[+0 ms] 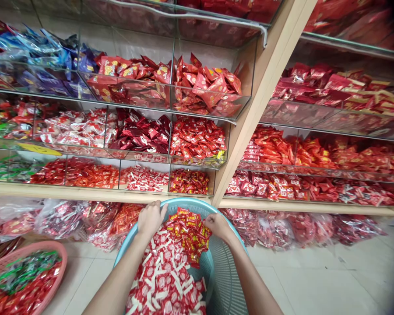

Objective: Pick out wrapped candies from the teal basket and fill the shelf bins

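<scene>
- L hand point(151, 218) was at far-left rim of blue basket point(228, 280), thumb spread off the fingers, fingers partly bent; couldn't tell if it gripped the rim.
- R hand point(216, 224) was inside far-right part of same basket, fingers curled in, tips at R edge of red-yellow pkts point(188, 232); couldn't tell if it had hold of any.
- Red-yellow pkts lay heaped at far end of basket, btwn the hands, touching red-white candies point(164, 280), which filled the near-left part.
- Basket's mesh wall was bare along the R side, near R forearm.
- Pink basket point(63, 262) stood on tiled floor point(308, 284) at near left, w/ green-wrapped candies point(26, 271) on top of red ones.
- Far side: shelving w/ wooden upright point(261, 96) R of centre & clear-fronted bins.
- Bottom row, L of upright: bin of small red-yellow pkts nearest it, bin of red-white pcs point(143, 178) next on the left.
- Blue pkts point(36, 46) sat higher, far left.
- Clear bags point(59, 218) of candy lay under the bottom ledge point(85, 191), both sides of blue basket.
</scene>
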`<move>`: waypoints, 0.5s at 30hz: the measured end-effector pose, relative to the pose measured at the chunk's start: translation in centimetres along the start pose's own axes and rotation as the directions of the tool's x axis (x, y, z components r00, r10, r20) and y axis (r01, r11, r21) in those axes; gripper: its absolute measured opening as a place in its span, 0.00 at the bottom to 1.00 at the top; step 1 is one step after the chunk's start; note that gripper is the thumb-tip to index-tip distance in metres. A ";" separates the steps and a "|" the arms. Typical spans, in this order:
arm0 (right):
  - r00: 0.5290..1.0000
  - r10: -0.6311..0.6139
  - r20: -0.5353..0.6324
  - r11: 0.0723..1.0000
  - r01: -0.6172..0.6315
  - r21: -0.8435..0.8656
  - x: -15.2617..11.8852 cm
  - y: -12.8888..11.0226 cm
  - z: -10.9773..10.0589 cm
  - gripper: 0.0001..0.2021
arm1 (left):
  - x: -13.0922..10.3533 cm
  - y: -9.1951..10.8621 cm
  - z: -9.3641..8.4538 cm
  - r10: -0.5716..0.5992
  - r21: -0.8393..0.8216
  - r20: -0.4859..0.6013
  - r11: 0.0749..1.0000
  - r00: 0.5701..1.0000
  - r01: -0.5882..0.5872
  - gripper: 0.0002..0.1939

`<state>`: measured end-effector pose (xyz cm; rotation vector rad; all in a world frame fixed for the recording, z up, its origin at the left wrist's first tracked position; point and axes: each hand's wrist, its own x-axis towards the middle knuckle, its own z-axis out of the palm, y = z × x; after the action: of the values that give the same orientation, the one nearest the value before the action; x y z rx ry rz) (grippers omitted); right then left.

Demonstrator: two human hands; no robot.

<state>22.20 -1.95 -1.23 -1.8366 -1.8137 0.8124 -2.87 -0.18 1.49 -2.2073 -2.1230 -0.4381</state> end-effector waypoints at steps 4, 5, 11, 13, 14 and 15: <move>0.992 0.115 0.049 0.971 -0.122 0.203 0.3 0.3 0.8 0.07 | 0.0 0.0 0.0 0.013 0.006 -0.007 1.000 1.000 -0.013 0.27; 0.991 0.127 0.052 0.964 -0.135 0.228 0.4 0.5 1.0 0.08 | 0.0 0.1 0.0 0.012 0.008 -0.004 1.000 1.000 -0.012 0.27; 0.998 0.044 -0.040 0.998 -0.042 0.049 0.6 1.3 1.6 0.07 | -0.1 0.4 -0.5 -0.019 0.004 0.045 1.000 0.999 0.019 0.27; 0.998 0.027 -0.061 1.000 -0.027 0.001 0.6 1.4 1.6 0.07 | -0.1 0.4 -0.6 -0.025 0.001 0.052 1.000 0.998 0.025 0.27; 0.997 0.023 -0.071 1.000 -0.023 -0.009 0.7 1.4 1.6 0.07 | -0.1 0.4 -0.7 -0.026 -0.001 0.053 1.000 0.998 0.026 0.27; 0.997 0.020 -0.077 1.000 -0.021 -0.011 0.7 1.4 1.6 0.07 | -0.1 0.4 -0.7 -0.028 -0.002 0.054 1.000 0.998 0.028 0.27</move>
<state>22.13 -1.47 -3.42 -1.8711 -1.7584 0.7300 -2.58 -0.48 2.18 -2.2185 -2.1840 -0.3873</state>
